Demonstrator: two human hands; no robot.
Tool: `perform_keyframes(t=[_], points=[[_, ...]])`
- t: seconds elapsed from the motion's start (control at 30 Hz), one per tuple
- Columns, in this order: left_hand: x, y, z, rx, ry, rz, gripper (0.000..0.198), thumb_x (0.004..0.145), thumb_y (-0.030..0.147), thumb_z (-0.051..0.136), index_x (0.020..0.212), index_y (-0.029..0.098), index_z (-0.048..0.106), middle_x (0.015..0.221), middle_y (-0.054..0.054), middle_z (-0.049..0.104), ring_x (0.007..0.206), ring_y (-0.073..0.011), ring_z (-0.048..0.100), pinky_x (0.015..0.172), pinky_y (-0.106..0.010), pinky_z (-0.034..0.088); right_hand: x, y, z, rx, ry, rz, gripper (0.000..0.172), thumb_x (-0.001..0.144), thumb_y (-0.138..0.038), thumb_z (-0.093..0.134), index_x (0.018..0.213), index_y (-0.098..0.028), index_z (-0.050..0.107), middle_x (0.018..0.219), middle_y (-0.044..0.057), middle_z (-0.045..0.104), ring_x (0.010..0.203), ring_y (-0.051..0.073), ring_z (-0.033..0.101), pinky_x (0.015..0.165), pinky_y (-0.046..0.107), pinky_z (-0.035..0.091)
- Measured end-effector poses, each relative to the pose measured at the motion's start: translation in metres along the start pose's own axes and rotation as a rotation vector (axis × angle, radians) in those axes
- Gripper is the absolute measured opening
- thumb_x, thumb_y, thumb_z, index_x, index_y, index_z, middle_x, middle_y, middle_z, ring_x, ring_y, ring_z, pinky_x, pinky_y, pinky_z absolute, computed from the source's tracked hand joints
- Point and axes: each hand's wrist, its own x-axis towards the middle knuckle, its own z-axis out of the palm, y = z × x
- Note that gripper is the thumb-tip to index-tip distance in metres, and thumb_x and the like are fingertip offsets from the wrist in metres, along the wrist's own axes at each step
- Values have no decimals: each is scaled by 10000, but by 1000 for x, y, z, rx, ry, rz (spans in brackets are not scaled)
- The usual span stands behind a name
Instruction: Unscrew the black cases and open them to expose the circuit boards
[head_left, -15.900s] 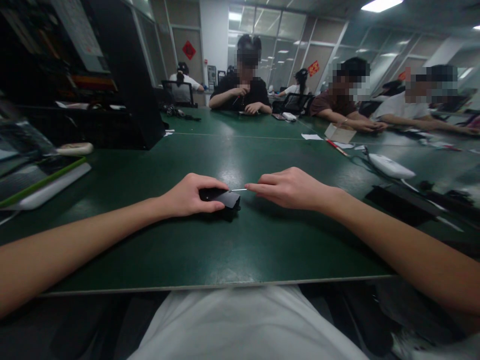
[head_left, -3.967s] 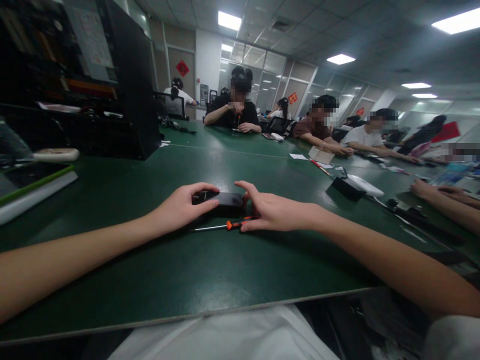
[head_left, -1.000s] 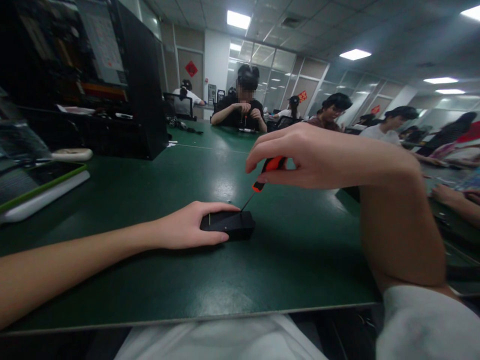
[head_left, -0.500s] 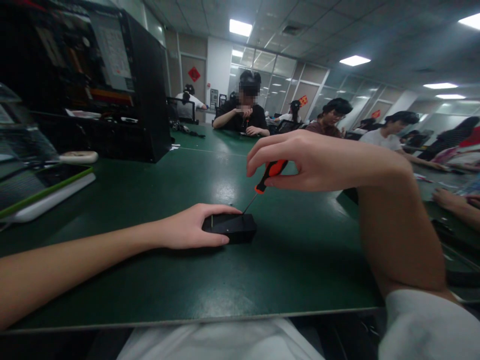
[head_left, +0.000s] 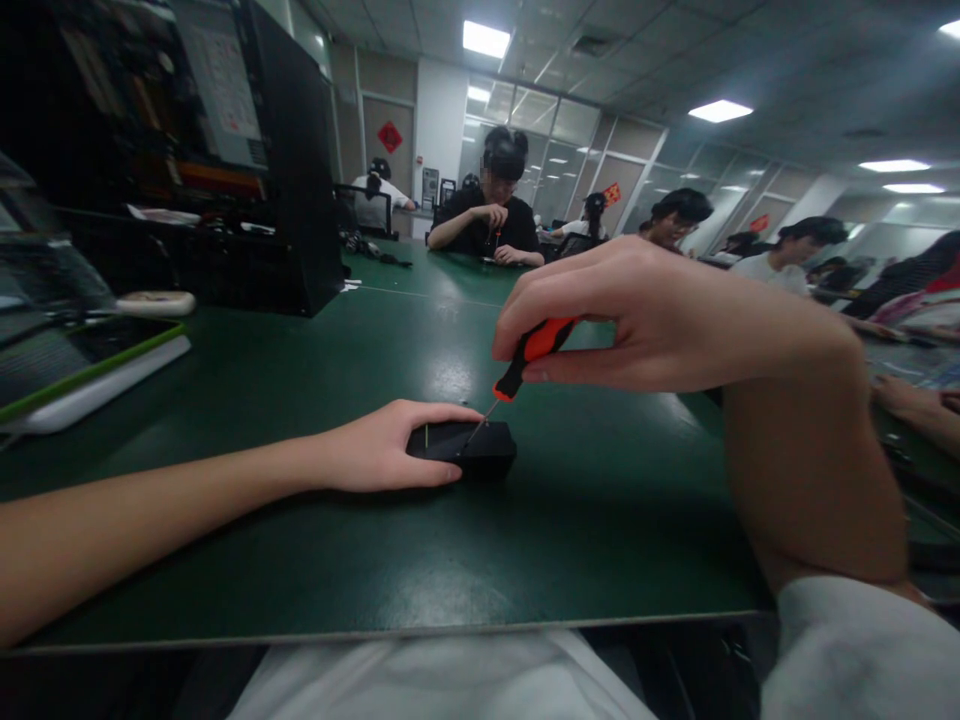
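My left hand (head_left: 382, 445) lies flat on the green table (head_left: 375, 560), fingers curled around the near end of a small black box (head_left: 469, 450), holding it down. Above it, my right hand (head_left: 645, 315) pinches an orange-handled screwdriver (head_left: 525, 355), tilted, its tip on the box's top. Across the table, other people (head_left: 491, 215) sit working.

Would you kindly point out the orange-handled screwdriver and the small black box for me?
orange-handled screwdriver (head_left: 537, 344), head view, on the orange grip.
small black box (head_left: 489, 462), head view, on its near side face.
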Motion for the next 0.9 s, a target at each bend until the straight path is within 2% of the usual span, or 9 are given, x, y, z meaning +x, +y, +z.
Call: perform_keyframes(t=[0.17,0.37,0.53,0.7,0.8,0.9], points=[[0,1,-1,7,6,-3,597,866,380,696,1426,243,538,1394,-42,625,1237,-271,590,1071,-349,419,2,-1,3,-6,-2,-24,217,956,-267,555,1112,-157,658,1123,34,684,992,96,638,881,202,507],[-1,-1,-1,4,9,8,601,866,388,692,1431,250,540,1390,-42,632,1218,-279,606,1044,-344,443,3,-1,3,4,6,-36,219,955,-269,551,1105,-149,655,1116,49,684,984,108,638,874,220,515],[0,-2,0,3,4,5,606,869,361,695,1440,250,526,1397,-42,624,1234,-279,593,1007,-326,458,4,-1,3,4,-26,36,224,954,-307,538,1115,-212,663,1146,39,692,1006,133,649,857,230,518],[-1,-1,0,2,7,7,605,872,386,688,1438,246,527,1356,-38,645,1196,-272,608,984,-322,463,6,-1,5,-27,-9,3,227,969,-318,524,1092,-182,659,1073,27,702,904,98,649,772,210,506],[-1,-1,0,4,5,6,612,870,392,680,1442,238,524,1325,-44,658,1160,-272,623,964,-327,472,7,-1,6,-77,11,53,256,969,-354,516,1101,-199,672,1061,30,711,876,106,647,744,222,494],[-1,-1,0,11,5,5,626,866,418,680,1444,236,524,1320,-48,658,1141,-273,628,961,-332,476,7,5,7,-125,21,130,307,965,-397,519,1105,-183,688,970,33,724,767,99,638,675,228,459]])
